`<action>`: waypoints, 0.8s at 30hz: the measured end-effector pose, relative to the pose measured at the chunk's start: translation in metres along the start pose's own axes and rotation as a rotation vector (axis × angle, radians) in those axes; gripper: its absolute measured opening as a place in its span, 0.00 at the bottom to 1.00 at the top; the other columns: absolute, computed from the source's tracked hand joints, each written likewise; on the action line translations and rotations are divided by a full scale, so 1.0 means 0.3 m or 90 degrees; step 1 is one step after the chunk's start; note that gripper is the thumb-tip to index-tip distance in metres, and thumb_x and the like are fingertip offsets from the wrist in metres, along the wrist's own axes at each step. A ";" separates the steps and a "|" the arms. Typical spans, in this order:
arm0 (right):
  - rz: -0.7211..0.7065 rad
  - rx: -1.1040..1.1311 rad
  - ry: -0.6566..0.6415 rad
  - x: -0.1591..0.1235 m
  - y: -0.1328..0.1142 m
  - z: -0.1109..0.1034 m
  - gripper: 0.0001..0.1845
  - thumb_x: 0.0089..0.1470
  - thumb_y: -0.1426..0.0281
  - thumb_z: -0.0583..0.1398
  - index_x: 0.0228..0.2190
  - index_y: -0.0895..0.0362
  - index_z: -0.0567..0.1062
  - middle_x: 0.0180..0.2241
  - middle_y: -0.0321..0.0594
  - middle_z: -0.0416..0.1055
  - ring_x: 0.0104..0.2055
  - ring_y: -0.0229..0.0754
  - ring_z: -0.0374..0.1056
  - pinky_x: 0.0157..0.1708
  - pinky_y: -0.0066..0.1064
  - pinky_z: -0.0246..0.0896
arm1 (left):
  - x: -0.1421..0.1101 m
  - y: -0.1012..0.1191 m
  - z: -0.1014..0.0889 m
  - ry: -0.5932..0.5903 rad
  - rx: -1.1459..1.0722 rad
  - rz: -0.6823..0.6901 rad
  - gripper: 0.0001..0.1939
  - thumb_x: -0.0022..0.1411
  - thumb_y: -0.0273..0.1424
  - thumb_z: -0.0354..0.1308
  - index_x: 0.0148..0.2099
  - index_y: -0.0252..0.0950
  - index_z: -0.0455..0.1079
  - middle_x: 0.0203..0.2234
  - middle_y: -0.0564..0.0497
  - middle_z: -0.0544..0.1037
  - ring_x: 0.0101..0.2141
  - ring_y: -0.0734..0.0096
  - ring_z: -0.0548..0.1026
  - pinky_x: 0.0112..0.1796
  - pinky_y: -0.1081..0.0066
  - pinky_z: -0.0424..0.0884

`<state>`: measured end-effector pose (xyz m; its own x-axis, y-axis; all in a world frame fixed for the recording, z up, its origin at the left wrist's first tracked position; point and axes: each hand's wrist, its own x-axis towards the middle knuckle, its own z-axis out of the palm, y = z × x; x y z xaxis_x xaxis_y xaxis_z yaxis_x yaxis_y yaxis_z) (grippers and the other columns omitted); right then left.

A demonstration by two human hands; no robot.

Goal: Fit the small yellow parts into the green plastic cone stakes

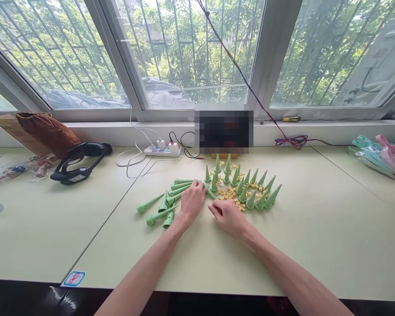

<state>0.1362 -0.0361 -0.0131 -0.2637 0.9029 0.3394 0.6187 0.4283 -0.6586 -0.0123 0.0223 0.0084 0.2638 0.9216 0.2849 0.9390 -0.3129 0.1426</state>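
My left hand (193, 201) is closed around a green plastic spike (210, 192), whose body slants toward my right hand. My right hand (229, 216) is curled in a pinch just below and right of that spike; whatever sits between its fingertips is hidden or too small to name. Several green spikes (155, 217) lie in a loose pile left of my left hand. To the right, more green cones (250, 202) stand point up in rows. Small yellow plastic pieces (228, 193) are heaped and scattered among them, beyond my right hand.
A power strip (164, 151) with plugs and white cables lies near the windowsill. Black headgear (75, 169) and a brown pouch (46, 129) rest at left. Bagged teal and pink items (378, 153) sit far right. A bundled cable (291, 141) runs along the back; a pixelated dark box (224, 131) stands there.
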 end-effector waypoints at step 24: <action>0.010 0.036 0.182 0.014 0.022 -0.047 0.10 0.64 0.70 0.51 0.33 0.57 0.70 0.29 0.38 0.68 0.27 0.38 0.61 0.30 0.28 0.56 | -0.042 -0.061 -0.044 0.045 -0.195 0.125 0.06 0.70 0.30 0.44 0.43 0.37 0.61 0.39 0.47 0.72 0.28 0.68 0.73 0.27 0.70 0.64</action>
<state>0.1495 -0.0299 -0.0065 -0.0306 0.8661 0.4990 0.5761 0.4232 -0.6993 -0.0359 0.0133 0.0146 0.4067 0.8220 0.3987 0.7594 -0.5467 0.3527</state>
